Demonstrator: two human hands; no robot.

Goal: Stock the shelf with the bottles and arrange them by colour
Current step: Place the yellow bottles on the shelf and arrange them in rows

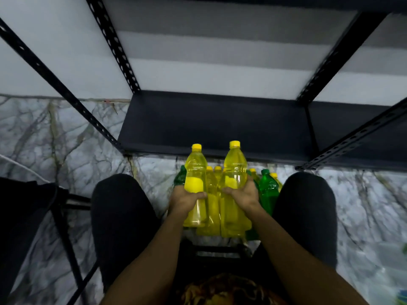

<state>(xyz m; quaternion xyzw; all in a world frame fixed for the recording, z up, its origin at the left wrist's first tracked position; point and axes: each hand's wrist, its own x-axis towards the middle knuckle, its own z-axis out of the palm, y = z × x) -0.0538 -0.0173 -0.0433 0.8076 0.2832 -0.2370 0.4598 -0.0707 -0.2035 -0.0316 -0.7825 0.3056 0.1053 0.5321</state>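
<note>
My left hand (pixel 185 200) grips a yellow bottle (pixel 195 172) with a yellow cap around its middle. My right hand (pixel 243 195) grips a second yellow bottle (pixel 235 166) the same way. Both bottles stand upright, lifted above a cluster of bottles on the floor between my knees. In that cluster are more yellow bottles (pixel 212 194), a green bottle (pixel 268 190) on the right and another green bottle (pixel 180 178) on the left. The dark bottom shelf (pixel 209 126) of the metal rack lies just beyond the bottles and holds nothing.
Black perforated uprights (pixel 66 91) (pixel 343 47) frame the rack on both sides. My knees (pixel 123 208) (pixel 306 208) flank the bottles on the marble floor (pixel 44 139). A dark stand (pixel 33 205) sits at the left, and a second shelf bay (pixel 352 128) at the right.
</note>
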